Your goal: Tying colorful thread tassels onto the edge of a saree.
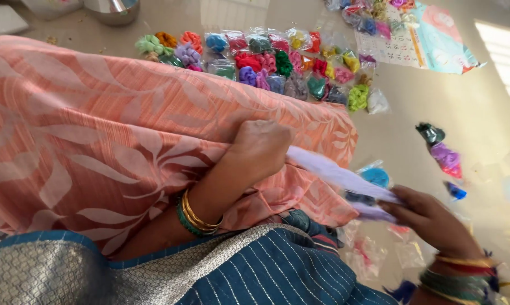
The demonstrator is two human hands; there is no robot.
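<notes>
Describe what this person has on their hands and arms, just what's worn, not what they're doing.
Both arms are bare of sleeves in view. The left hand has a stack of gold bangles with a green one at the wrist. The right hand wears a thicker stack: gold, red and green bangles, with bits of blue and yellow thread beside them. No rings are visible.

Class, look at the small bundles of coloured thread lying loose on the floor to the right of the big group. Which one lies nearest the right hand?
The dark blue bundle: it lies just above the right hand, closer than the pink-purple bundle and the dark green bundle farther up.
</notes>
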